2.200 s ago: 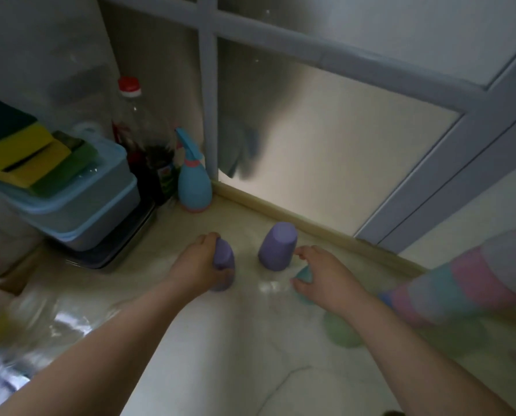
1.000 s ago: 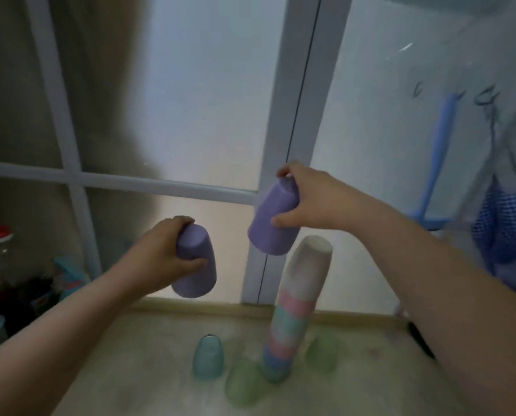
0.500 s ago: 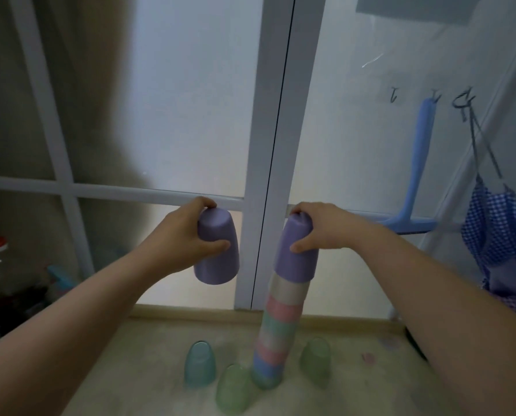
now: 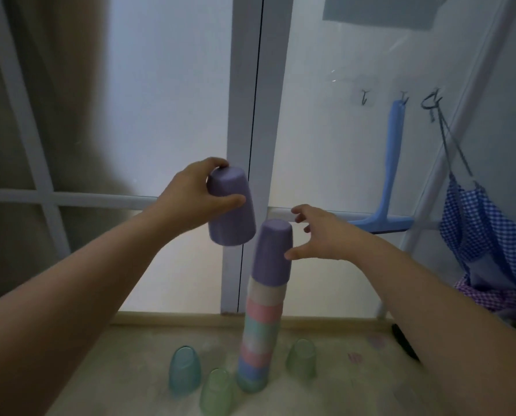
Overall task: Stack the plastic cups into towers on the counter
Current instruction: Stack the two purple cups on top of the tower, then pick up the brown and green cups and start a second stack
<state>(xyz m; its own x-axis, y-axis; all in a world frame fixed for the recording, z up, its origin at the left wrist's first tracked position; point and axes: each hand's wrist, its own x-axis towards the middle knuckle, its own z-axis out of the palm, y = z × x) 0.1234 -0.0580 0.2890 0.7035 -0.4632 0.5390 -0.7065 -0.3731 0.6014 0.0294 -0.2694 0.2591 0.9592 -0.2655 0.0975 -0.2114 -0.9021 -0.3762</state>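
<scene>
The frosted window (image 4: 166, 115) fills the background, its pale frame (image 4: 250, 115) running down the middle; whatever lies behind the glass is only a dull blur. Below it, the worktop (image 4: 355, 382) is a pale, mottled surface whose near edge is cut off by the bottom of the view. A tower of cups (image 4: 262, 325), upside-down and nested, rises from the worktop close to the back edge, smooth plastic bands of blue, pink, teal and cream, slightly leaning. Its top cup (image 4: 273, 253) is matte purple and tapered. The right hand (image 4: 322, 235) has its fingers spread apart, the thumb tip touching or just beside the top cup's side, the other fingers clear of it. The left hand (image 4: 190, 199) is clamped around a second purple cup (image 4: 231, 211), upside-down and tilted, held in the air just left of the tower's top. Three translucent cups stand inverted around the tower's base: a teal cup (image 4: 185, 370) to the left, a green cup (image 4: 216, 391) at front left, partly cut off, and another green cup (image 4: 301, 358) to the right. A blue squeegee (image 4: 391, 163) hangs on a hook at the right, beside a checked cloth (image 4: 485, 229) cut off by the right side.
</scene>
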